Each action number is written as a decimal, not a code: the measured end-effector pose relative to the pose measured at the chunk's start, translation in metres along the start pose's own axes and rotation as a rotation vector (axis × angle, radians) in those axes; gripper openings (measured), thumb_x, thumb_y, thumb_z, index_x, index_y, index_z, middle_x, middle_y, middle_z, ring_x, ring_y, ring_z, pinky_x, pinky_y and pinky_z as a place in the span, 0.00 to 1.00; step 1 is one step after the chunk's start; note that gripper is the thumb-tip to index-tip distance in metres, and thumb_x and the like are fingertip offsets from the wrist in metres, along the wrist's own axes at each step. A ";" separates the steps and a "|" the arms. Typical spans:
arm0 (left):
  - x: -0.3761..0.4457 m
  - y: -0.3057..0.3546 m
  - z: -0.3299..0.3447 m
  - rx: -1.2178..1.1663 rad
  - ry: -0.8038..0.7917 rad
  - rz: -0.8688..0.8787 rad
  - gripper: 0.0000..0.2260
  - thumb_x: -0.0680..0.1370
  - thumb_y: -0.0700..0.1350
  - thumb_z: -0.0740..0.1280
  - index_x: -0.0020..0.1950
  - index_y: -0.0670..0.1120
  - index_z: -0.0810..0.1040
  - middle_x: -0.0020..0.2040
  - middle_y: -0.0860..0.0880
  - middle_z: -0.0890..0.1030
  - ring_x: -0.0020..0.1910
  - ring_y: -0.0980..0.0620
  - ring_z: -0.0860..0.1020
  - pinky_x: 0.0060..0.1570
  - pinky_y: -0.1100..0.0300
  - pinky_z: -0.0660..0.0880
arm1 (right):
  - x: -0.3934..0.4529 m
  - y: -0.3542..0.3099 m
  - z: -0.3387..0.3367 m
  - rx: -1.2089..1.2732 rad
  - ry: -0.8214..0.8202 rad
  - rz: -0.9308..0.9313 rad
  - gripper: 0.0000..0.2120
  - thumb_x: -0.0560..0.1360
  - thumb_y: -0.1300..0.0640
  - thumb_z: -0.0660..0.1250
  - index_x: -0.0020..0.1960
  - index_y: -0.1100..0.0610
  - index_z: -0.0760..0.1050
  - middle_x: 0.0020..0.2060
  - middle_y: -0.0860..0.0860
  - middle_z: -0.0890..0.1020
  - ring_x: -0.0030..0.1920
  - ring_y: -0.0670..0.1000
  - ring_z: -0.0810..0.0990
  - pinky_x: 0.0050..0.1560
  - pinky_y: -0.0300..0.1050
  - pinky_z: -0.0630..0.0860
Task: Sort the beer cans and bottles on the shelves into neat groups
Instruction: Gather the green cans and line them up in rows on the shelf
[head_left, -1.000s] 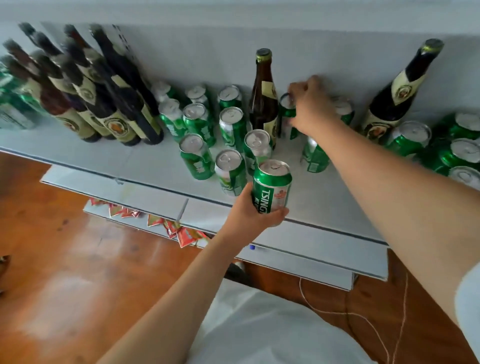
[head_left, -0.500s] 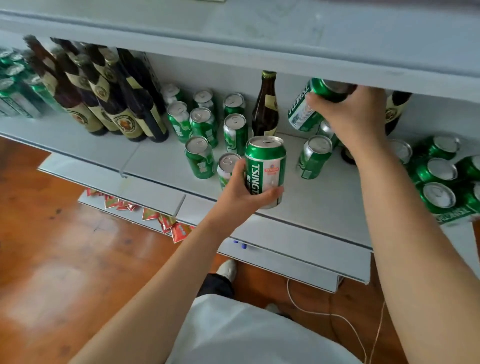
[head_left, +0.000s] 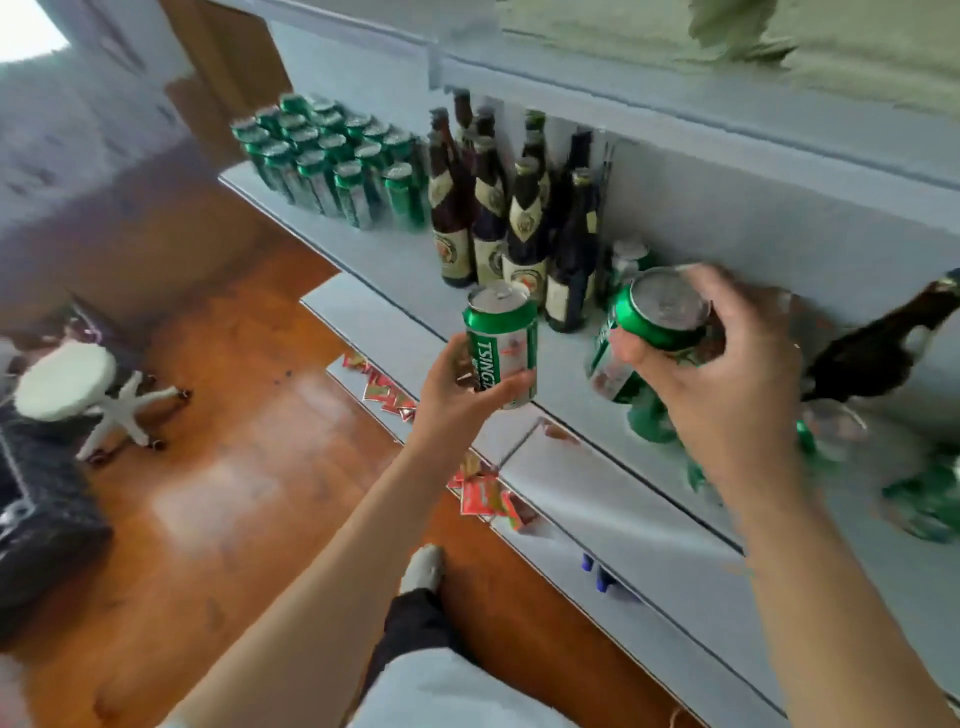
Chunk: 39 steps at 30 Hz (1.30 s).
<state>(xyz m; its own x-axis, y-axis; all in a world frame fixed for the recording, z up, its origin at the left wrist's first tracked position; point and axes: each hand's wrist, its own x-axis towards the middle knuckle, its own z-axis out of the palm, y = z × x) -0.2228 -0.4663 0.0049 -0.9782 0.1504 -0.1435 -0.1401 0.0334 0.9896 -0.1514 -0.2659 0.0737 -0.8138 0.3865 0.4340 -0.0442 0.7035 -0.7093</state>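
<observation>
- currently carrying two cans: my left hand (head_left: 457, 387) has fingers and thumb wrapped round an upright green aluminium beer can with white lettering (head_left: 501, 345), held in front of the pale grey metal shelf (head_left: 400, 280), clear of its surface.
- my right hand (head_left: 727, 374) grips a second green beer can, tilted with its silver top toward me (head_left: 657, 317), just above the shelf and near the dark brown glass bottles with cream labels (head_left: 511, 223). view is smeared here; finger placement only roughly readable.
- destination, as i judge it: the tight block of green cans at the far left of the shelf (head_left: 332, 161), beyond the bottles.
- doing it well: pass both cans in front of the bottle cluster, not over it; the necks stand close under the upper shelf.
- straighten the tilted can before lowering, set it flush beside the outermost row, labels facing out.
- place one can at a time so a nudge doesn't topple the packed rows.
- a lone brown bottle leaning at far right (head_left: 878, 353) and blurred loose cans near it look like leftovers to sort later.
</observation>
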 end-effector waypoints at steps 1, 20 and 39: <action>0.024 -0.004 -0.028 0.019 0.044 0.007 0.21 0.67 0.45 0.80 0.56 0.57 0.78 0.52 0.53 0.84 0.53 0.50 0.82 0.53 0.55 0.79 | 0.008 -0.010 0.032 -0.012 -0.022 -0.020 0.28 0.67 0.38 0.74 0.60 0.54 0.76 0.52 0.51 0.78 0.53 0.50 0.75 0.51 0.39 0.69; 0.441 -0.058 -0.254 0.601 0.080 0.088 0.32 0.66 0.51 0.80 0.67 0.49 0.74 0.61 0.48 0.74 0.60 0.45 0.72 0.60 0.52 0.71 | 0.231 -0.068 0.486 -0.466 -0.313 0.146 0.33 0.75 0.46 0.70 0.72 0.63 0.63 0.64 0.58 0.70 0.62 0.57 0.73 0.55 0.47 0.74; 0.188 -0.007 -0.115 0.592 -0.214 0.525 0.14 0.78 0.40 0.64 0.62 0.51 0.71 0.58 0.56 0.71 0.57 0.55 0.74 0.52 0.61 0.73 | 0.145 -0.092 0.266 -0.102 0.354 -0.060 0.14 0.80 0.57 0.64 0.61 0.64 0.76 0.54 0.55 0.79 0.55 0.53 0.79 0.57 0.46 0.76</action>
<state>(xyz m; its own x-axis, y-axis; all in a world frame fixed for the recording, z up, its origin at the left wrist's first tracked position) -0.4229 -0.5518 -0.0276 -0.8348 0.4749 0.2786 0.4910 0.4131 0.7670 -0.4193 -0.4327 0.0541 -0.5603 0.5124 0.6508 -0.0135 0.7800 -0.6257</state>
